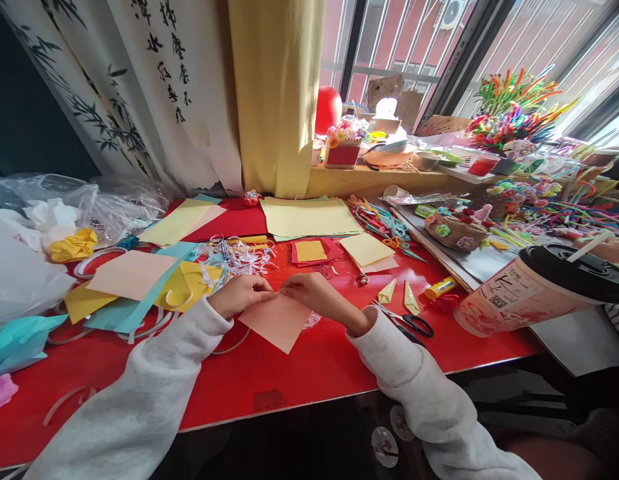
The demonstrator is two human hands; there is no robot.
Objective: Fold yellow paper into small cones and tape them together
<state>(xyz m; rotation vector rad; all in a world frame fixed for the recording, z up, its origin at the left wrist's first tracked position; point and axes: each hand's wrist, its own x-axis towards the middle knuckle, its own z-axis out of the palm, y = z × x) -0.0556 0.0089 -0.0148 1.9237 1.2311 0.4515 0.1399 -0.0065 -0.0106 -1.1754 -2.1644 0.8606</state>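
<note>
Paper (284, 327), the pink sheet over the near middle of the red table (334, 380), is grasped at its far edge between the thumb and fingers of my left hand (242, 295) and right hand (316, 297), set close together, with one free corner pointing near. By its look, I rate it light, thin and flexible, low in slip, but liable to wrinkle or tear under a sideways pull. I recommend light fingertip pressure along the edges, keeping the broad face unpinched and left of the scissors (402, 321).
</note>
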